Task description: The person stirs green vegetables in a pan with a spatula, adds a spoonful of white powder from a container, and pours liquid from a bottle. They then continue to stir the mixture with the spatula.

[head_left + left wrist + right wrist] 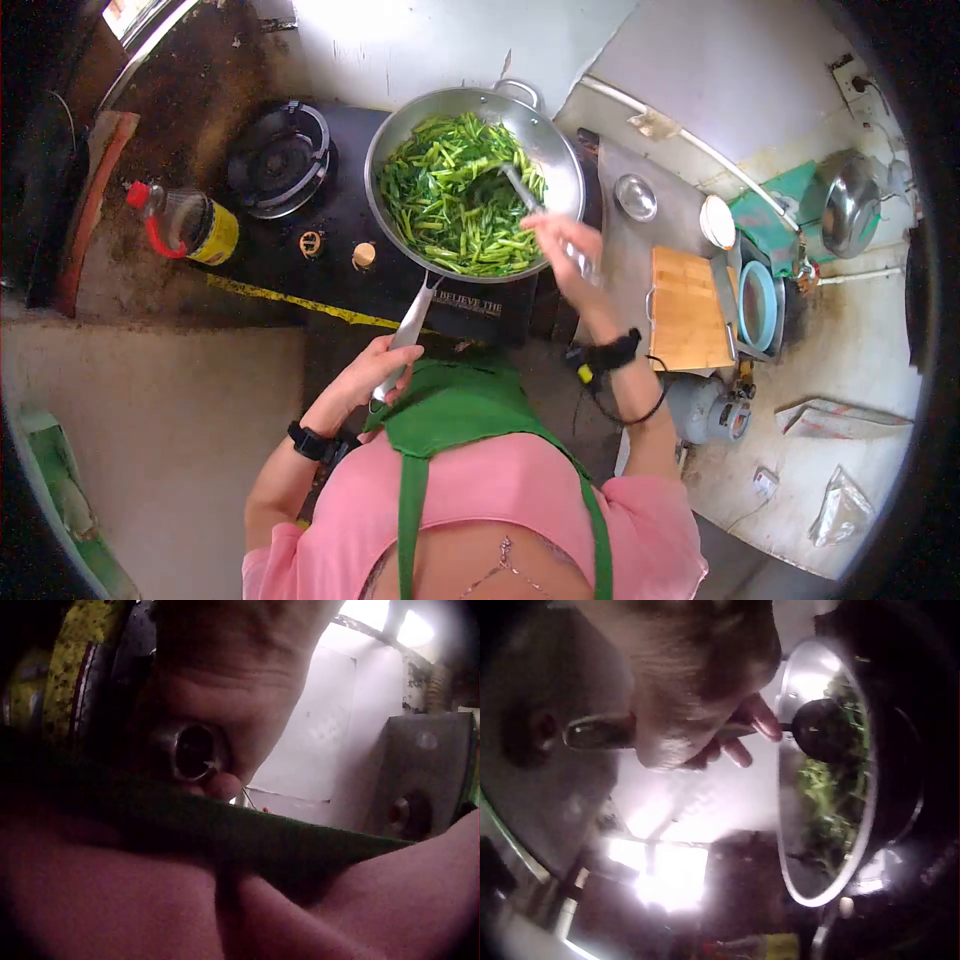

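A wide metal pan [555, 160] full of chopped green vegetables [450, 200] sits on the black stove. My left hand [378, 372] grips the pan's long handle [412, 330]; in the left wrist view the left hand [232, 697] wraps round the handle's hollow end [196, 751]. Over the pan's right side, my right hand [568, 255] holds the metal handle of a spatula or ladle [520, 188], its head among the greens. The right wrist view shows the right hand [697, 697] round that handle, with the dark rounded head [819, 731] at the greens.
Left of the pan are an empty burner [280, 160] and an oil bottle with a red cap [195, 225]. To the right stand a small metal bowl [636, 198], a white bowl [717, 222], a wooden board [688, 310] and a blue basin [757, 305]. A gas cylinder [700, 408] is below.
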{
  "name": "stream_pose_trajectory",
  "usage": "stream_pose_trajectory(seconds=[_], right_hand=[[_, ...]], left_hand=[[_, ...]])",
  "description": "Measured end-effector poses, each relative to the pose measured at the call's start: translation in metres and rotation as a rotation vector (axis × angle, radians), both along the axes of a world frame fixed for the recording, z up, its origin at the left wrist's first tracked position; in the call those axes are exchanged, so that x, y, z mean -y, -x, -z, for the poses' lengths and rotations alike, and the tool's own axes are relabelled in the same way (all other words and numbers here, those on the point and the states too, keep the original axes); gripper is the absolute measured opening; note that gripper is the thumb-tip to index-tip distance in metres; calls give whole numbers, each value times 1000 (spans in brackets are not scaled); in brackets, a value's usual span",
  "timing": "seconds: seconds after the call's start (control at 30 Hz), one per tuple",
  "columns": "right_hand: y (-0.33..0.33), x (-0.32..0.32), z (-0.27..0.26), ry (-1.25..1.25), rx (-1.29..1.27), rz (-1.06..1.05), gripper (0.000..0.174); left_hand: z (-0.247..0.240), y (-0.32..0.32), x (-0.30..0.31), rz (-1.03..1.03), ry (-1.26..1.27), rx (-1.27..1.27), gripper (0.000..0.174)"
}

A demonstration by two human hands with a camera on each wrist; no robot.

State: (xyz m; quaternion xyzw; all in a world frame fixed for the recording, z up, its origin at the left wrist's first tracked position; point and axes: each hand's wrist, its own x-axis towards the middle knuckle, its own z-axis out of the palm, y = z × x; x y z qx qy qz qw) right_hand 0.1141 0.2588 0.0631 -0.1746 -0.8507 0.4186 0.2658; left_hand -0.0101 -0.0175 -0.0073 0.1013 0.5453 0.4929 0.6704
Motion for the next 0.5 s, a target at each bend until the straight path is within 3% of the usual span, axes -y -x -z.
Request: stream_pose_trajectory(seconds=[0.13,0.2,0.33,0.4,0.43,0.5], right_hand=[[-17,-17,-62,-33,65,18,15],[-36,-19,-85,1,219,-223,15],[-23,-15,-48,-9,283,-219,19],[3,-25,-15,-13,30,-55,15],[15,-25,-18,-16,25,-62,15],[28,-20,-23,317,-176,65,15]], left_hand=[[-3,0,-2,-17,14,-5,23],[-4,1,-3,-24,24,0,24],[-5,1,-2,3,6,-14,25],[-4,0,-1,2,23,-26,26],[-5,0,-2,-8,31,-34,26],[-7,0,-1,-2,20,-29,26]])
